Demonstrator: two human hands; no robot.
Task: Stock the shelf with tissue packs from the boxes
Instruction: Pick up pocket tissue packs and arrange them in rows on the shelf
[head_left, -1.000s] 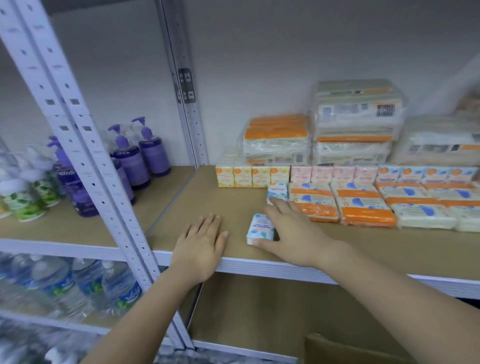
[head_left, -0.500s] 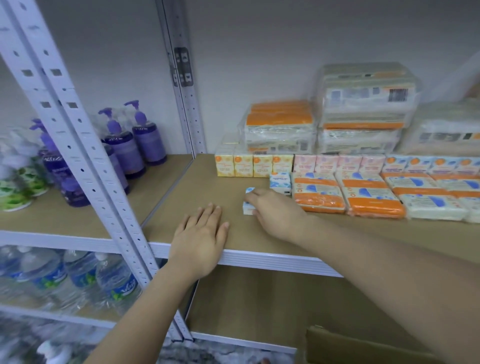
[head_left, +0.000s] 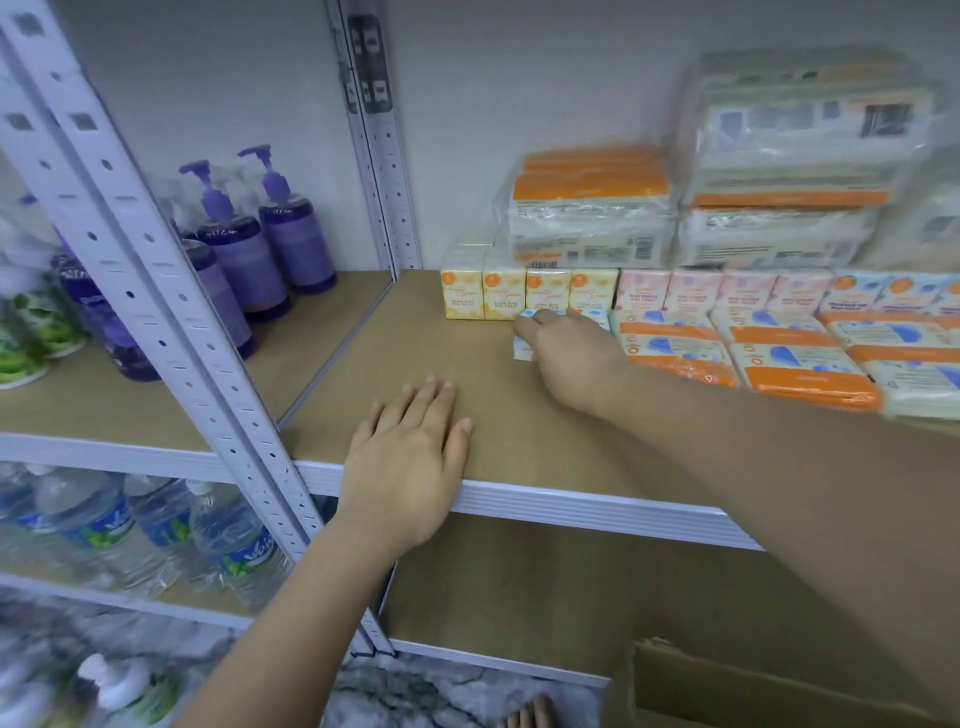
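A small blue-and-white tissue pack (head_left: 522, 351) lies on the tan shelf board (head_left: 405, 332), just in front of a row of yellow mini packs (head_left: 504, 293). My right hand (head_left: 571, 358) reaches over it, fingers curled on its top, and hides most of it. My left hand (head_left: 410, 462) rests flat and open on the shelf's front edge, holding nothing. Pink mini packs (head_left: 722, 291) and flat orange-and-blue packs (head_left: 779, 358) fill the shelf to the right. Wrapped tissue bundles (head_left: 587, 208) are stacked at the back.
A cardboard box (head_left: 727, 686) shows its open corner at the bottom right. A white perforated post (head_left: 156, 291) divides the shelving. Purple pump bottles (head_left: 291, 239) stand on the left shelf, with water bottles (head_left: 104, 519) on the level below.
My right hand has slid the blue pack from near the front edge back toward the yellow row. My left hand has stayed on the shelf edge.
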